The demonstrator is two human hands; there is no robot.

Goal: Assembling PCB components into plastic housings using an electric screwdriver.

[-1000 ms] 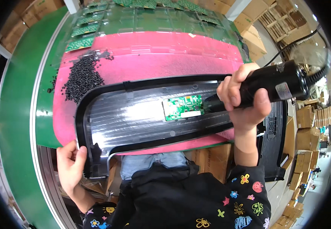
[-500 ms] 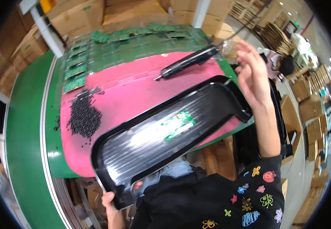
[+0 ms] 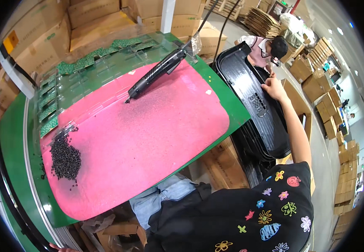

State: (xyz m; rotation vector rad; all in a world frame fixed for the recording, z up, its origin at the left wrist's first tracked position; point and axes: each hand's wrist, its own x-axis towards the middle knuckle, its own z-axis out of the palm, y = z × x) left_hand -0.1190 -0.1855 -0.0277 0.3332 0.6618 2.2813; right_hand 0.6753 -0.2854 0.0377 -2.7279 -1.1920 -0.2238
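Observation:
At the lower left rim, my left hand [image 3: 62, 249] shows only in part, its fingers on the edge of a black plastic housing [image 3: 5, 180] that is mostly out of view. Over on the right, my right hand [image 3: 275, 89] is closed on the long edge of another black housing [image 3: 247, 84], with ribs and a slotted patch. That one lies on top of a stack of similar black shells [image 3: 249, 140] beside the table. A black electric screwdriver [image 3: 154, 77] with a cord rests on the pink mat [image 3: 148, 138]. Left of it sits a heap of small black screws [image 3: 65, 158].
Green circuit boards [image 3: 47, 111] line the left and far sides of the green table [image 3: 215, 90] in clear plastic trays. Cardboard boxes [image 3: 93, 12] stand behind it. Past the stack, a co-worker [image 3: 260, 52] in a cap is near my right hand.
The housing with a circuit board in it has left the mat; my left hand holds a black housing at the left rim. My right hand, formerly open and raised, has closed on the stacked housing.

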